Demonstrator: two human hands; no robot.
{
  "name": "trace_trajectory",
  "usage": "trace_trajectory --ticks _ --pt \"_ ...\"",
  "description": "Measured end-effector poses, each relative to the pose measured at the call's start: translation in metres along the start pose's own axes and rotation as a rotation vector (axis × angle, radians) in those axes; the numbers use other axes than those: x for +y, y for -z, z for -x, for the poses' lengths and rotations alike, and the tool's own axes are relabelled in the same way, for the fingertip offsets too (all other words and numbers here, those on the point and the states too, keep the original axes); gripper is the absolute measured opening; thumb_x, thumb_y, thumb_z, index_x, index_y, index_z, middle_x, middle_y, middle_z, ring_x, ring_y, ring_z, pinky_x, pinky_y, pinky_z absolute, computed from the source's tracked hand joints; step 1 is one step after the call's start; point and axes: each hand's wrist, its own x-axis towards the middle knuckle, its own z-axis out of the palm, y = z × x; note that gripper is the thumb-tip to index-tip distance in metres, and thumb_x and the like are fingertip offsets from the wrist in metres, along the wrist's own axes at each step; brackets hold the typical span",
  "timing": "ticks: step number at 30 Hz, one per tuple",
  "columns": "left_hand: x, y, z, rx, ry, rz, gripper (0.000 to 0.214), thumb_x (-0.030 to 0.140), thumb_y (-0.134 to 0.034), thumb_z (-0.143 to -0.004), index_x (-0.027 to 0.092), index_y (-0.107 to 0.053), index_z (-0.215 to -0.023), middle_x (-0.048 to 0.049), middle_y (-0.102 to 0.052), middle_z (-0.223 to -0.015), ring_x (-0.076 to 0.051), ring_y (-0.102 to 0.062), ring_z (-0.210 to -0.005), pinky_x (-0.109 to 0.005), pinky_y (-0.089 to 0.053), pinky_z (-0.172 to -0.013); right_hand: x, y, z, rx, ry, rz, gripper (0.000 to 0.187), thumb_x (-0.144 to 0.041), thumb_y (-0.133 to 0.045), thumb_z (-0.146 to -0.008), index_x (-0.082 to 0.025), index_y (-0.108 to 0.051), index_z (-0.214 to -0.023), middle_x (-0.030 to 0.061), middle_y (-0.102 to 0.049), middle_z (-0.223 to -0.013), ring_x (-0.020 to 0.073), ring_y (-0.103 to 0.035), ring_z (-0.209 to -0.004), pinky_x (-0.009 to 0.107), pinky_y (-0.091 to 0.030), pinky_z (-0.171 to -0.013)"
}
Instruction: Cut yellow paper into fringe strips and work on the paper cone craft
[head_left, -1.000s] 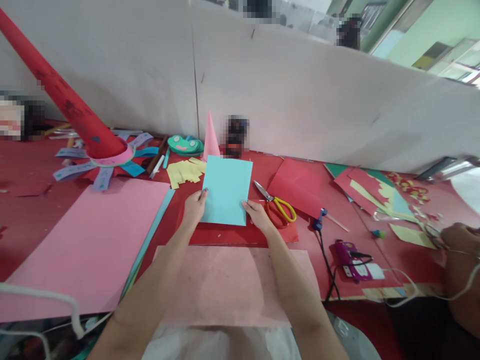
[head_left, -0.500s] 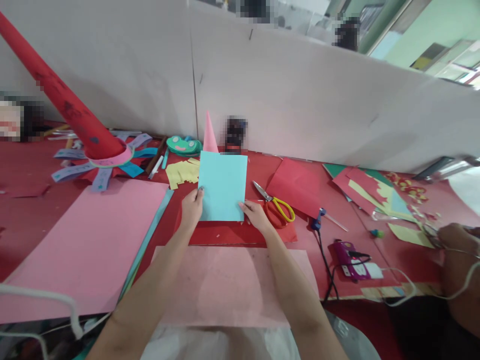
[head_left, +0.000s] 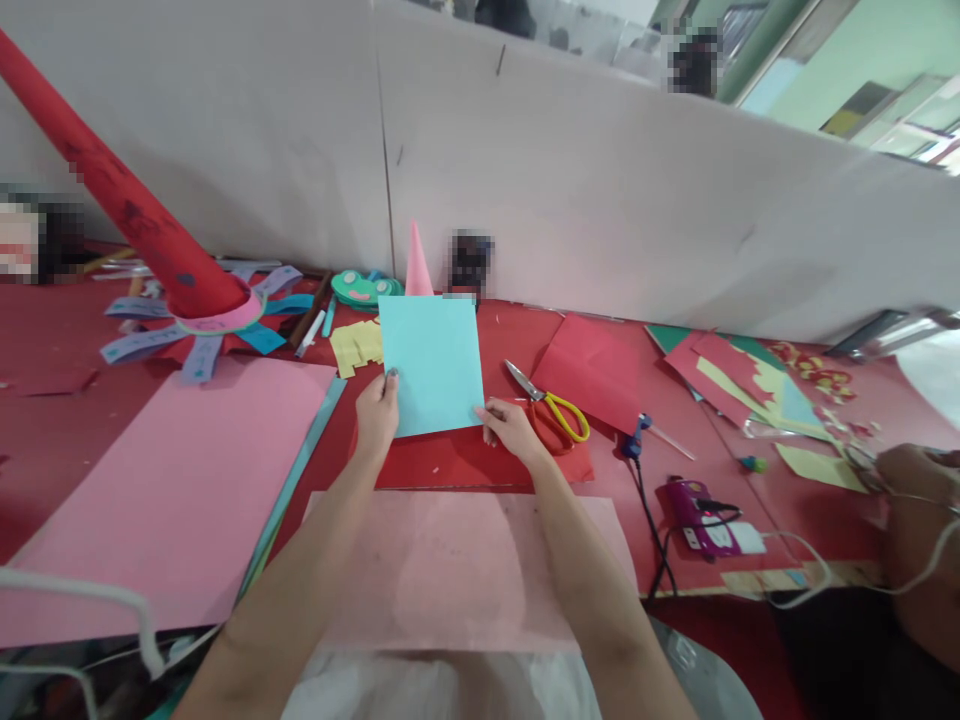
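Between my two hands is a light-blue sheet of paper point(head_left: 433, 365), raised and facing me, its lower edge slightly tilted. My left hand point(head_left: 377, 408) pinches its left edge, thumb on the front. At the lower right corner, the fingertips of my right hand point(head_left: 507, 425) close on the sheet. Below and behind it lies red paper point(head_left: 450, 462). Scissors point(head_left: 551, 400) with yellow and red-orange handles rest just right of the sheet. A pink paper cone point(head_left: 417, 265) stands behind it, its base hidden. Yellow fringed paper point(head_left: 357, 347) lies to the left.
A large pink sheet point(head_left: 187, 490) tops a paper stack at left, below a tall red cone point(head_left: 127, 190) with paper strips. A purple device point(head_left: 697, 515) with cables lies right. Another person's hand point(head_left: 919, 475) is at far right. A white partition point(head_left: 600, 200) stands behind.
The light-blue sheet has shifted a little left and tilted, its right side now higher. My left hand moved slightly left with it; my right hand stays nearly in place.
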Motion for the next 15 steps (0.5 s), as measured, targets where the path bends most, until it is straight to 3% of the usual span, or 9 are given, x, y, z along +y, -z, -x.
trace_trajectory --ticks 4,8,15 --pt "0.002 -0.002 0.0 -0.132 0.005 0.023 0.037 0.042 -0.041 -0.083 0.021 -0.027 -0.056 0.0036 -0.026 -0.052 -0.011 -0.03 -0.051 -0.026 -0.022 -0.05 -0.001 0.002 0.001 0.072 -0.034 -0.007 0.048 -0.064 -0.055 -0.073 -0.02 -0.046 -0.058 -0.0042 -0.049 -0.046 0.0104 -0.047 -0.041 0.024 -0.037 -0.043" --pt "0.001 -0.009 0.004 -0.274 0.01 0.049 0.04 0.049 -0.042 -0.079 0.021 -0.026 -0.055 0.0037 -0.026 -0.052 -0.011 -0.029 -0.05 -0.025 -0.022 -0.049 0.004 0.004 -0.003 0.223 -0.059 -0.054 0.048 -0.065 -0.057 -0.069 -0.018 -0.05 -0.06 -0.003 -0.05 -0.053 0.0109 -0.044 -0.051 0.024 -0.036 -0.048" --pt "0.0 -0.014 0.005 -0.37 0.004 0.056 0.038 0.049 -0.045 -0.078 0.021 -0.03 -0.056 0.0046 -0.026 -0.051 -0.01 -0.029 -0.048 -0.025 -0.022 -0.048 0.016 0.006 -0.009 0.313 -0.035 -0.062 0.047 -0.064 -0.058 -0.068 -0.017 -0.058 -0.066 -0.0013 -0.054 -0.057 0.013 -0.049 -0.057 0.025 -0.042 -0.056"
